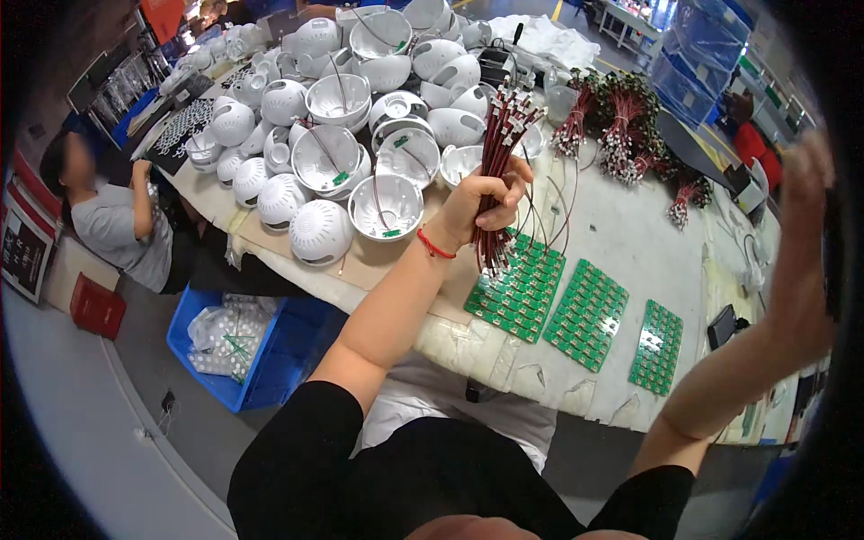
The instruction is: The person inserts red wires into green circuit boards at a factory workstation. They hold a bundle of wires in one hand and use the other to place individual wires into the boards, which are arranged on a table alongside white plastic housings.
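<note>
My left hand (484, 200) is closed around a bundle of dark red and black wires (500, 144) with white connectors at the ends. The bundle stands nearly upright above the table, its lower ends over a green circuit board panel (517, 292). Two more panels, a middle one (587, 315) and a narrower one (657, 346), lie in a row to the right. At the right rim my right hand (804, 175) is raised, away from the boards; its fingers are smeared and dim, so what it holds, if anything, does not show.
White domed shells (319, 231) are piled at the left and back, some with wires and small boards inside. More wire bundles (624, 121) lie at the far right, near blue bins (697, 67). A blue crate (270, 355) stands below the table; a person (126, 220) sits at left.
</note>
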`<state>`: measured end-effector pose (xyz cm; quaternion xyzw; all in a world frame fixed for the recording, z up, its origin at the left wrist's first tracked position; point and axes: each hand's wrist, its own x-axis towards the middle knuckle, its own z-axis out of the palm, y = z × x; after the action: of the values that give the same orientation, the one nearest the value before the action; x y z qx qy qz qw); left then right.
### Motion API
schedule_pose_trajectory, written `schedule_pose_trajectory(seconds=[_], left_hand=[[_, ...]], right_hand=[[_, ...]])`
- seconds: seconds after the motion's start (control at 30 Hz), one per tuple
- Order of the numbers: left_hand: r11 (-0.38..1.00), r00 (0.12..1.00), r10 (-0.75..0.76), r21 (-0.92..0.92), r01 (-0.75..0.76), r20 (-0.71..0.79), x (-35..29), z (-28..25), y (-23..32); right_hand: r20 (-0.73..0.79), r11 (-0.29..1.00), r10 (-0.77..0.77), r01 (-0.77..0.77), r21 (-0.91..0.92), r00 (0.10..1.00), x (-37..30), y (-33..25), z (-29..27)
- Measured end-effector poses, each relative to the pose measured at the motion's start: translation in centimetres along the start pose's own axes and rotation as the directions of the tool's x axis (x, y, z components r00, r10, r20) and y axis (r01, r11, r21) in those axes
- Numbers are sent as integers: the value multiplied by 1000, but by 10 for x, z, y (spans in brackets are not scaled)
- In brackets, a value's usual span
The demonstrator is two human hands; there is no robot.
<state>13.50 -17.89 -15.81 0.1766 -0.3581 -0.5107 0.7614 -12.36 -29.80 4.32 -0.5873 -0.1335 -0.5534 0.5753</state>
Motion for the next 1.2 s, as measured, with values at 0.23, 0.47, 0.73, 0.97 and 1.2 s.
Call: schedule_pose_trajectory(seconds=[0.23, 0.47, 0.73, 0.97, 1.2], left_hand=[[998, 999, -33, 50, 35, -33, 5, 2, -5], [997, 998, -37, 62, 40, -41, 1, -4, -2], [900, 962, -163, 368, 235, -218, 8, 14, -7], [903, 943, -135, 354, 243, -303, 9, 12, -13], [935, 956, -109, 299, 192, -274, 10, 8, -13]], right_hand=[[-175, 846, 530, -532, 43, 829, -76, 101, -47], [-223, 585, 722, -749, -310, 655, -152, 188, -79], [-66, 509, 832, -806, -302, 550, -157, 182, -70], [-36, 482, 860, -833, -271, 509, -155, 187, -71], [-46, 490, 823, -750, -445, 566, -159, 189, -69]])
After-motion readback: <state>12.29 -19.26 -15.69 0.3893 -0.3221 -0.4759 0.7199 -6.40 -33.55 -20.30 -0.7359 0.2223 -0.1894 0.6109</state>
